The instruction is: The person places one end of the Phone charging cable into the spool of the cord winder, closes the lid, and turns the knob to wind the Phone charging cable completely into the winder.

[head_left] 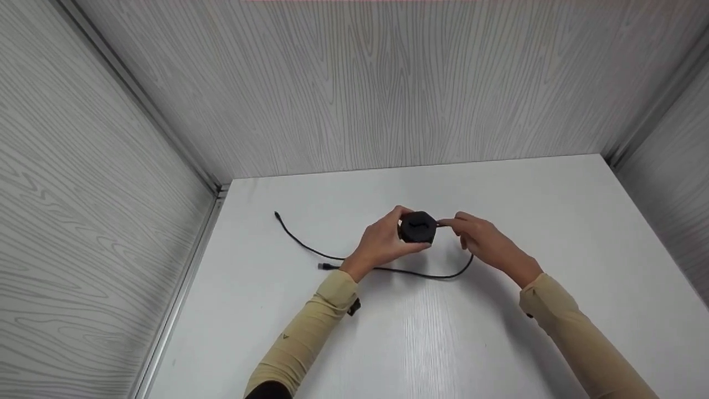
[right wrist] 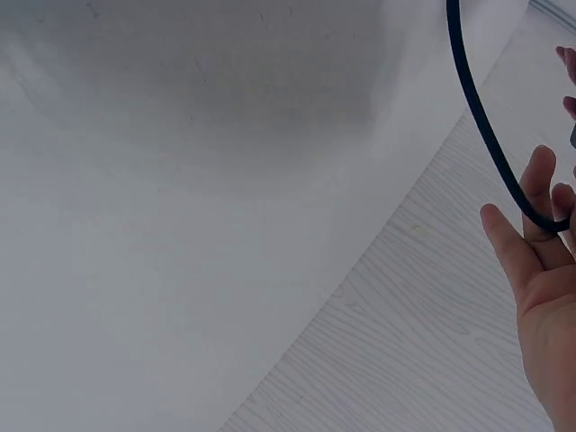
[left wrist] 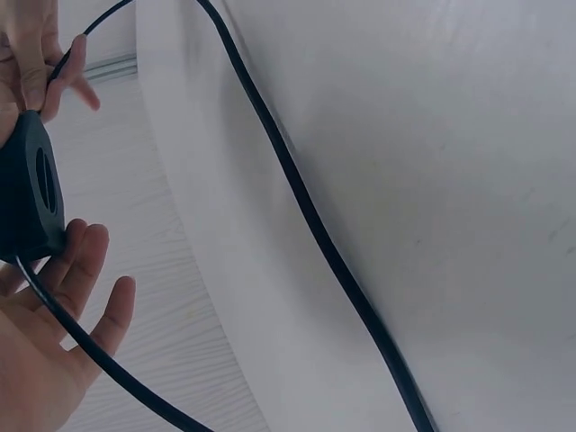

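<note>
My left hand (head_left: 382, 239) grips a hexagonal black cable case (head_left: 418, 227), thumb below and fingers above. A curved slot marks its face. At the case's right side my right hand (head_left: 484, 238) pinches a black USB cable (head_left: 412, 272) between thumb and index finger. From there the cable loops down and runs left over the table, passing behind my left wrist. In the left wrist view, cable leaves the case (left wrist: 31, 193) at both ends. The cable hangs across the fingers of my right hand (right wrist: 547, 315) in the right wrist view.
On the white table (head_left: 554, 210), a silver-tipped USB plug (head_left: 327, 266) lies left of my left wrist. Farther left lies a slim cable end (head_left: 277, 215). Wood-grain panels (head_left: 365, 83) rise behind and at both sides. A small black piece (head_left: 354, 306) shows beside my left forearm.
</note>
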The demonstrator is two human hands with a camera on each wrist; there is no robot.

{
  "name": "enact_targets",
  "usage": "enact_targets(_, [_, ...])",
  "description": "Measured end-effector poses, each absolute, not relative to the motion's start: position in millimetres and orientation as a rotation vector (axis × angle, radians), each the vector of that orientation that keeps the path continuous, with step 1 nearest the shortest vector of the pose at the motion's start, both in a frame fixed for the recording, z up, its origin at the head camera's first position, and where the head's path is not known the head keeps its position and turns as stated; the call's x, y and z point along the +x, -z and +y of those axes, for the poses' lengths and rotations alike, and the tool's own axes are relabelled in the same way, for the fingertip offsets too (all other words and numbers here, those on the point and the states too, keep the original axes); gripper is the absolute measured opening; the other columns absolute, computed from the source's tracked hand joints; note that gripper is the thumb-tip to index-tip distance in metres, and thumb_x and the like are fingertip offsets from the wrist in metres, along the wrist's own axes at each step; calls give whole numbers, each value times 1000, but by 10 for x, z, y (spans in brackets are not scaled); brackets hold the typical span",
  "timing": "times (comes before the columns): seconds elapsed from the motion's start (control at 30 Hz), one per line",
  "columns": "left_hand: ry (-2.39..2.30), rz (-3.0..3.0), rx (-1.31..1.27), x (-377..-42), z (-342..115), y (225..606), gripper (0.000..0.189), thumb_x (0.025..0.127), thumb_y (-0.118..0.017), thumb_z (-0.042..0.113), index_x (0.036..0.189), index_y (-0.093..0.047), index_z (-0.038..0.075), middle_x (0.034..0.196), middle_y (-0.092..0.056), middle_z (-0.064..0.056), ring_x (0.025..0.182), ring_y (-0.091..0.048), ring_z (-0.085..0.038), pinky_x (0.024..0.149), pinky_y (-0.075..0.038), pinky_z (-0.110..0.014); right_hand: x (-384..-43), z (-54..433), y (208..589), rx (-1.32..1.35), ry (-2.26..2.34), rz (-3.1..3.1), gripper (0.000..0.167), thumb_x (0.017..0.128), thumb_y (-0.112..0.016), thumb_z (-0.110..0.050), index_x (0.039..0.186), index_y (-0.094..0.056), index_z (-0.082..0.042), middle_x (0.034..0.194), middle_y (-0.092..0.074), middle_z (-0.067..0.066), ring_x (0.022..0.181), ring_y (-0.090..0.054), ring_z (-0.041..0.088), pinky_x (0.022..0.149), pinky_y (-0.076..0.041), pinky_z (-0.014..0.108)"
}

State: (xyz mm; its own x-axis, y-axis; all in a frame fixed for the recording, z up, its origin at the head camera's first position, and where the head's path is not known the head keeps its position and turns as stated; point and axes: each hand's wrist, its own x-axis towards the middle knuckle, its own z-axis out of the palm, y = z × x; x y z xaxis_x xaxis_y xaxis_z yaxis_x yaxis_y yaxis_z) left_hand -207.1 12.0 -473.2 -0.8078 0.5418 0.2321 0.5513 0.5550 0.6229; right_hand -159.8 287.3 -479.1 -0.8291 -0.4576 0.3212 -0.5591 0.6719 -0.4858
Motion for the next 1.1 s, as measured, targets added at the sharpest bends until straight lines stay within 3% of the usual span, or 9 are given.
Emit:
enact_targets(0.17, [1082, -2775, -938, -2088, 156, 4816, 75, 85, -83, 60, 142, -54, 22, 135, -69, 3, 106, -67, -12, 91, -56, -36, -1604, 2842, 4806, 739, -826, -2734, 43, 103, -52, 11, 137, -65, -12, 101, -63, 4, 84, -64, 16, 73, -53, 32])
enact_targets(0.33, [1000, -2830, -909, -2116, 208, 4948, 78, 87, -82, 57, 147, -50, 18, 140, -66, 0, 124, -67, -14, 103, -56, -40, -1634, 2791, 4882, 614, -779, -2784, 26, 108, -58, -10, 132, -68, -11, 109, -71, 6, 90, -63, 16, 79, -53, 39])
enact_targets(0.6, [832, -2933, -836, -2101, 270, 5135, 74, 90, -78, 57, 144, -51, 15, 132, -72, -3, 112, -70, -19, 94, -57, -43, -1615, 2736, 5057, 587, -820, -2871, 32, 105, -63, -11, 137, -65, -6, 120, -72, 14, 109, -72, 31, 92, -58, 50])
enact_targets(0.87, [736, -2903, -802, -2096, 318, 5269, 71, 90, -77, 57, 140, -53, 13, 116, -76, -9, 99, -73, -25, 89, -57, -44, -1619, 2665, 5100, 579, -825, -2916, 36, 107, -61, -15, 142, -62, -4, 132, -69, 16, 118, -69, 35, 99, -56, 54])
enact_targets(1.1, [765, -2847, -806, -2096, 332, 5322, 69, 90, -78, 54, 139, -54, 12, 120, -75, -9, 102, -74, -26, 92, -58, -43, -1613, 2579, 5101, 588, -839, -2919, 46, 108, -60, -18, 151, -52, -4, 144, -62, 19, 133, -62, 38, 110, -50, 57])
